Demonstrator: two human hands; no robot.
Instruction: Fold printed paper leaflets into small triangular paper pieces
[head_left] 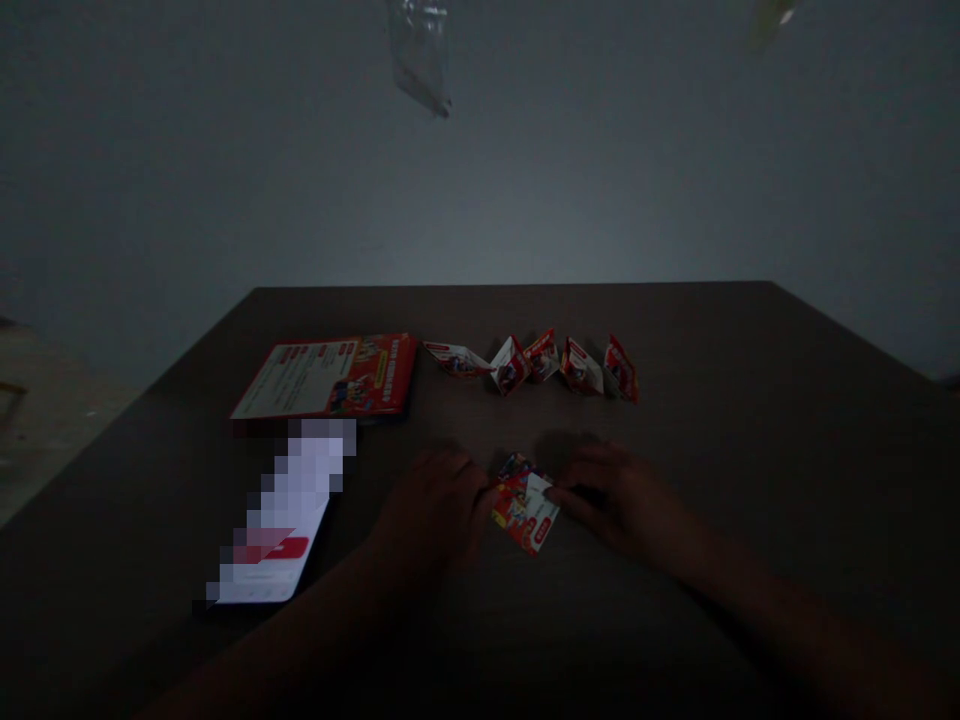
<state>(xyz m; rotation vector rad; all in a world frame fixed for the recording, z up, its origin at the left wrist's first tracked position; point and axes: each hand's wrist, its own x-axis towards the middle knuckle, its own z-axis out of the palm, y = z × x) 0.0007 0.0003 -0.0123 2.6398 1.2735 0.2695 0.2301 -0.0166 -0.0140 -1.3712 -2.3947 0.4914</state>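
A small folded paper [529, 508], printed red and white with a coloured picture, is between my two hands just above or on the dark table. My left hand [436, 500] is closed at its left corner, the fingertips dim in the low light. At the right corner, my right hand [616, 495] pinches the paper between thumb and fingers. Beyond the hands, several folded papers [510, 366] with the same red and white print stand in a loose row.
A thick red and white printed stack or booklet [300, 380] lies at the back left. In front of it is a phone [281, 580] with a lit, partly blurred screen. The dark table [720, 360] ends at a pale wall, where a clear plastic bag [421, 55] hangs.
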